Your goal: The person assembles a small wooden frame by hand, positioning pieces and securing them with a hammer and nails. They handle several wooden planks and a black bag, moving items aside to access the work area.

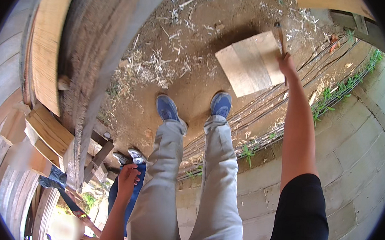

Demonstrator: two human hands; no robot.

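Observation:
My right hand (286, 64), stretched far forward, is closed around the wooden handle of a hammer (282, 39). Its dark head points away from me. Just left of the hammer is a small square wooden top made of joined planks (251, 61), raised above the dirt and casting a shadow; its underside is hidden. The hand's grip lies at or beside its right edge, and I cannot tell whether they touch. My left hand (129, 174) hangs low by my left leg, fingers loosely bent and apart, holding nothing.
A rough timber workbench (100, 37) with planks (50, 43) runs along the left. Wood shavings (153, 68) litter the dirt floor. Long thin rods (265, 105) lie beside a block wall (333, 152) at right. Another person in blue jeans (138, 178) stands at lower left.

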